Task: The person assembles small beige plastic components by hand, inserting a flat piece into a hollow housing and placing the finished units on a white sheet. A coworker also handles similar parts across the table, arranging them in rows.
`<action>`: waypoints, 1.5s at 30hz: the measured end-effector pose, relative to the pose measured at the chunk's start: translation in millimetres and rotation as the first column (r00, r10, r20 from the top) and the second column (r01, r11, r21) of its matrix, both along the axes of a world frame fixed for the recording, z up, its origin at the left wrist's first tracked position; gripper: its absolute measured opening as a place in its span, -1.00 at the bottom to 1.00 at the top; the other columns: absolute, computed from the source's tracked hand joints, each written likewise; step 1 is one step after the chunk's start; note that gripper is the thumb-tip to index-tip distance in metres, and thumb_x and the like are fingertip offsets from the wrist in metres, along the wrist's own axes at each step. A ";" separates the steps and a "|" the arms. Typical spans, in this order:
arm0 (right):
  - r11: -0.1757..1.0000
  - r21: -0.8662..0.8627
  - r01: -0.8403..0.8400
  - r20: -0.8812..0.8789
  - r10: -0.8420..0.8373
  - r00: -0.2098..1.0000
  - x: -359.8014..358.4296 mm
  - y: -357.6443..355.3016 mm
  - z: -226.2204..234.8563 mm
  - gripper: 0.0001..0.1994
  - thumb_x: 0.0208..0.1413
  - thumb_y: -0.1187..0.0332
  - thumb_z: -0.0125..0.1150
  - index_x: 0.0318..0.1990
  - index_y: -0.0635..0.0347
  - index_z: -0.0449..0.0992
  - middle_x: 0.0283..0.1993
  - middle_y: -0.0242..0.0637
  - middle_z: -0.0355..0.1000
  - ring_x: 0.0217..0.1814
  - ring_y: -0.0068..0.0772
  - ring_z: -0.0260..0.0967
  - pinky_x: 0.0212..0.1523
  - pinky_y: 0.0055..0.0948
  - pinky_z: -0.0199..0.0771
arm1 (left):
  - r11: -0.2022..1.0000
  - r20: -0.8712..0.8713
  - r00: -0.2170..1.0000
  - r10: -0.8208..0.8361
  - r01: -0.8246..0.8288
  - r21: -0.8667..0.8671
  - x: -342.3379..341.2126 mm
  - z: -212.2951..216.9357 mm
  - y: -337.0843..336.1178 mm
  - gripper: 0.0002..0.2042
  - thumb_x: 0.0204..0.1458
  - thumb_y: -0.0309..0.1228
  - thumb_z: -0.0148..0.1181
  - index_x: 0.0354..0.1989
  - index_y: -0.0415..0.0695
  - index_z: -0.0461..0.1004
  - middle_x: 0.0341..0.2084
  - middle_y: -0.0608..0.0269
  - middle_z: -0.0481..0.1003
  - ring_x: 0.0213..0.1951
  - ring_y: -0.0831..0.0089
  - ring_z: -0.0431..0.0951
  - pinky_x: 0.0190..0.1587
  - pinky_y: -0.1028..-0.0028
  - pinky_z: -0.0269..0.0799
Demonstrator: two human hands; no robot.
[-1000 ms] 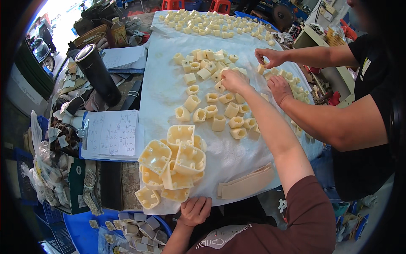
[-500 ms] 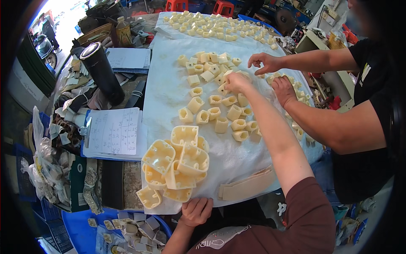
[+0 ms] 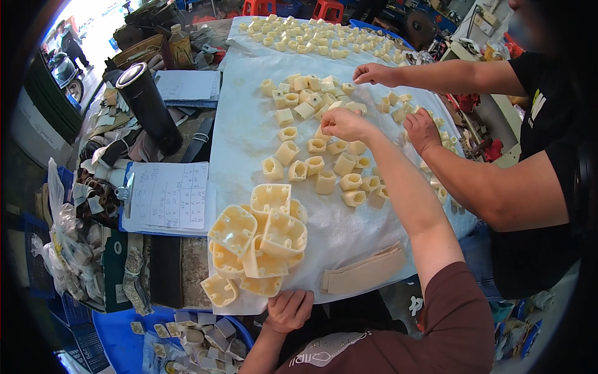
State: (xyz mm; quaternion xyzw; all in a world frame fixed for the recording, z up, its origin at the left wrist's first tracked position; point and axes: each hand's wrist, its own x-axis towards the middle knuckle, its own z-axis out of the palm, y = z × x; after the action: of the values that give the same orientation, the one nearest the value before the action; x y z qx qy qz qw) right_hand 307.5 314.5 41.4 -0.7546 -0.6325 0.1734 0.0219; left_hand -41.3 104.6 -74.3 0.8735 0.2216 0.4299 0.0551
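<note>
My right hand point(image 3: 346, 124) reaches across the white-covered table point(image 3: 246, 159). Its fingers pinch at a small cream hollow plastic piece point(image 3: 321, 133), partly hidden by the fingertips. Around it lie several similar block-like pieces point(image 3: 326, 182), loosely grouped, some showing their open ends. At the near edge of the table, my left hand point(image 3: 290, 310) rests with curled fingers and nothing visible in it. Just above that hand is a heap of larger cream plastic shells point(image 3: 284, 234), stacked with their hollow sides showing.
A co-worker's hands point(image 3: 423, 130) are over more small pieces at the right. Flat beige strips point(image 3: 364, 270) lie at the near edge. Left are a clipboard with written paper point(image 3: 165, 198) and a black cylinder point(image 3: 149, 109). A blue tub point(image 3: 118, 330) of parts stands below.
My right hand has shifted slightly left and toward me. The co-worker's farther hand has moved up and left, its fingers drawn together. My left hand stays put.
</note>
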 end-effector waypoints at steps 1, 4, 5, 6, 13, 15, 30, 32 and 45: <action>0.999 0.048 0.016 -0.076 -0.012 0.997 2.6 0.6 0.7 -0.86 -0.04 0.25 0.19 -0.33 0.03 0.53 -0.24 -0.39 0.49 -0.09 -0.35 0.38 0.02 0.02 0.07 | 1.000 0.002 1.000 0.001 -0.001 -0.001 0.3 -0.3 0.1 -0.79 -0.32 -0.52 0.24 -0.42 0.02 0.52 -0.45 0.44 0.43 -0.40 0.44 0.39 -0.24 0.40 0.25; 0.982 0.166 0.093 -0.251 -0.050 0.967 12.3 7.2 -0.8 -0.82 -0.04 0.22 0.20 -0.30 0.04 0.54 -0.21 -0.37 0.49 -0.05 -0.34 0.37 0.02 -0.05 0.10 | 1.000 -0.008 1.000 0.003 -0.003 0.000 -0.1 1.2 0.7 -0.78 -0.32 -0.51 0.24 -0.41 0.02 0.52 -0.45 0.44 0.43 -0.40 0.44 0.40 -0.24 0.40 0.25; 0.973 0.191 0.128 -0.276 -0.072 0.958 15.4 12.1 -2.3 -0.81 -0.05 0.21 0.20 -0.29 0.04 0.54 -0.19 -0.34 0.49 -0.03 -0.33 0.36 0.02 -0.06 0.12 | 1.000 -0.013 1.000 0.003 -0.003 -0.002 -0.6 1.7 0.5 -0.78 -0.32 -0.51 0.24 -0.41 0.02 0.52 -0.45 0.44 0.43 -0.40 0.45 0.40 -0.23 0.40 0.25; 0.963 0.215 0.163 -0.302 -0.093 0.949 17.1 15.7 -4.3 -0.79 -0.05 0.20 0.20 -0.28 0.04 0.54 -0.16 -0.32 0.49 -0.01 -0.32 0.35 0.02 -0.07 0.13 | 1.000 -0.018 1.000 0.005 -0.005 -0.003 -1.3 2.0 0.2 -0.78 -0.31 -0.51 0.24 -0.40 0.02 0.52 -0.45 0.44 0.43 -0.40 0.45 0.40 -0.23 0.40 0.25; 0.965 0.256 0.050 0.194 -0.102 0.976 -9.9 48.7 -12.6 -0.71 -0.07 0.18 0.21 -0.18 0.04 0.52 -0.02 -0.21 0.40 0.12 -0.16 0.25 0.09 -0.03 0.17 | 1.000 -0.016 1.000 -0.019 0.019 -0.001 -1.9 -2.1 -0.1 -0.78 -0.29 -0.50 0.18 -0.37 0.00 0.51 -0.44 0.43 0.44 -0.39 0.46 0.40 -0.28 0.44 0.27; 0.952 0.298 0.071 0.183 -0.130 0.974 -32.0 55.5 -9.4 -0.69 -0.08 0.19 0.22 -0.15 0.03 0.51 -0.04 -0.22 0.41 0.13 -0.11 0.23 0.11 -0.05 0.18 | 1.000 -0.013 1.000 -0.017 0.017 0.001 -2.9 -2.9 -0.1 -0.77 -0.29 -0.51 0.17 -0.36 0.00 0.51 -0.44 0.42 0.44 -0.39 0.46 0.40 -0.30 0.45 0.27; 0.988 0.109 -0.113 0.234 0.085 0.969 -44.5 85.6 -11.1 -0.62 -0.18 0.17 0.30 -0.16 0.08 0.50 -0.05 -0.15 0.33 0.15 -0.19 0.18 0.14 -0.23 0.19 | 1.000 -0.025 1.000 -0.001 0.002 0.022 -3.5 3.3 2.2 -0.79 -0.24 -0.43 0.16 -0.33 -0.02 0.53 -0.42 0.43 0.45 -0.36 0.52 0.41 -0.12 0.48 0.32; 0.999 0.046 -0.009 0.027 0.008 1.000 -37.5 90.2 -5.2 -0.65 -0.16 0.14 0.27 -0.23 0.13 0.50 -0.09 -0.16 0.37 0.09 -0.26 0.23 0.10 -0.28 0.19 | 1.000 -0.021 1.000 -0.005 0.006 0.025 -3.7 2.2 1.8 -0.79 -0.23 -0.44 0.15 -0.34 -0.01 0.53 -0.44 0.42 0.45 -0.37 0.50 0.41 -0.13 0.46 0.32; 0.956 -0.269 -0.118 -0.263 0.045 0.964 -81.4 75.0 -2.9 -0.57 -0.13 0.06 0.19 -0.14 0.13 0.56 0.01 -0.16 0.40 0.10 -0.21 0.25 0.12 -0.20 0.17 | 1.000 -0.028 1.000 -0.013 0.014 0.027 -2.9 0.8 1.8 -0.80 -0.22 -0.43 0.14 -0.35 -0.02 0.52 -0.44 0.43 0.46 -0.40 0.52 0.41 -0.18 0.49 0.30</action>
State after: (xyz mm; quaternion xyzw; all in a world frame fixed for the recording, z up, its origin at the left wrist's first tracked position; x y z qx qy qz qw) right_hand 226.0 389.5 38.5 -0.6946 -0.6240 0.3577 -0.0121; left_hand -44.2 106.4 -73.5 0.8816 0.2106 0.4202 0.0428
